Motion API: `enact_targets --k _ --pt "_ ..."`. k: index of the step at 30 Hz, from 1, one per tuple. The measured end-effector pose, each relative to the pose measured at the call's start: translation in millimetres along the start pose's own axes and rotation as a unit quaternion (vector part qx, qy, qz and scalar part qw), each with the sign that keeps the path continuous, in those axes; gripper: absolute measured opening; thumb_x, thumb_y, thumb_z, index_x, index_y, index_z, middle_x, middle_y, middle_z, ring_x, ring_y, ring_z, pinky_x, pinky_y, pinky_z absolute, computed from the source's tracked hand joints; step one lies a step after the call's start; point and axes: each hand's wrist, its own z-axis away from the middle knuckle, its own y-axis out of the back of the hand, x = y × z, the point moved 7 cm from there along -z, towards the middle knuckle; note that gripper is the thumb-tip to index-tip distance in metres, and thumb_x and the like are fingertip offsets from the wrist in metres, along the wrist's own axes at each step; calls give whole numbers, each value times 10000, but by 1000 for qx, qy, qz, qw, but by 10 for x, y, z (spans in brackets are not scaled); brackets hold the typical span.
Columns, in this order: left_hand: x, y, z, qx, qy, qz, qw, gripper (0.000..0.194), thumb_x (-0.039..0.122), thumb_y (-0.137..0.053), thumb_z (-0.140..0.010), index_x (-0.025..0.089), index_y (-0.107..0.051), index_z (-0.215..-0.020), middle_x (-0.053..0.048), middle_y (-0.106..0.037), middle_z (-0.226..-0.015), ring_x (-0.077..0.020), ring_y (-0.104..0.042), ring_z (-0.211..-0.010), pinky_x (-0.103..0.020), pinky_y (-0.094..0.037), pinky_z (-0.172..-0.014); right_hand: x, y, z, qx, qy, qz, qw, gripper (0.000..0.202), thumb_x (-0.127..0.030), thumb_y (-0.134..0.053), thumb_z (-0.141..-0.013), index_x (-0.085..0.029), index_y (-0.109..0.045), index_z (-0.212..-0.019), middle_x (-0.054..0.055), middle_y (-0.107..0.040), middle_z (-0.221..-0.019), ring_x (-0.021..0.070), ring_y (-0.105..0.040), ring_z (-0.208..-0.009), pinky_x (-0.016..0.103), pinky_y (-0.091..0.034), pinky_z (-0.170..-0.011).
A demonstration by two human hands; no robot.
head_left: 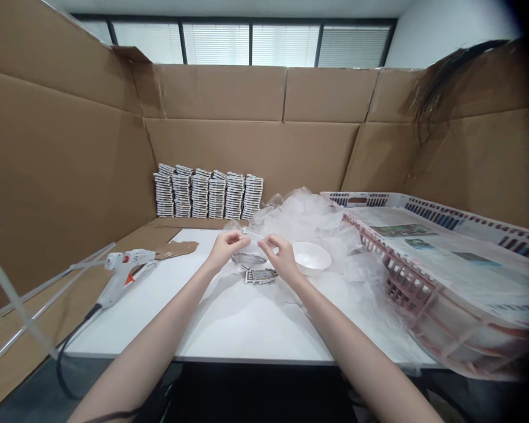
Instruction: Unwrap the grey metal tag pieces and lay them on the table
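Note:
My left hand [229, 247] and my right hand [283, 256] are close together over the middle of the white table. Each has thumb and fingers pinched on a piece of clear plastic film [252, 235], which spans the gap between them. Just below the fingers lies a small flat grey-and-white piece [261, 276] with dark markings. A similar grey piece [248, 258] shows behind it, partly covered by clear plastic. Beside my right hand sits a shallow white bowl [312, 258]; my hand hides its left edge.
Several stacks of thin white pieces [208, 197] stand against the cardboard wall [247, 147]. A heap of clear plastic film [300, 214] spreads to the right, against a pink-and-white basket [417, 294]. On the left lie a white glue gun [121, 273] with its cord and clear sticks [48, 308].

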Motion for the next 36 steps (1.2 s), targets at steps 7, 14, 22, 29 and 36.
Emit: enact_targets --k 7,14,22,29,36 --pt "-13 106 -43 40 -24 -47 998 368 500 -580 -786 142 -652 -738 -29 -621 -721 -130 -508 -641 -240 -391 -609 -41 287 -15 142 -4 44 989 339 -437 -497 -906 -184 -542 -685 -2 -502 -679 134 -450 -667 253 -347 -632" --pt "-210 330 -78 93 -2 -242 966 251 398 -560 -801 174 -671 -799 -20 -669 -764 -156 -556 -673 -264 -398 -661 419 867 -54 321 -194 -146 915 356 -526 -628 -778 -193 -503 -752 -77 -365 -560 72 -324 -463 205 -290 -433" --pt "-280 166 -63 26 -39 -297 954 346 292 -586 -793 200 -655 -1119 -55 -665 -995 -199 -593 -843 -316 -455 -779 415 1019 -138 337 -145 -396 842 795 -378 -607 -837 -436 -83 -1431 66 -339 -1482 142 -640 -1057 349 -549 -870" --pt "-288 84 -76 53 -98 -405 908 159 260 -581 -844 213 -700 -939 -70 -597 -941 -249 -523 -951 -370 -427 -832 247 683 -167 181 -119 -245 945 777 -469 -537 -845 -387 -107 -1488 119 -362 -1468 209 -652 -1035 412 -515 -904" --pt "-47 125 -107 114 -176 -317 925 95 224 -553 -864 184 -628 -823 -58 -612 -908 -213 -526 -920 -339 -409 -845 154 344 -122 44 -80 -91 992 584 -417 -608 -800 -232 -460 -1333 109 -617 -1110 203 -618 -884 389 -519 -810"
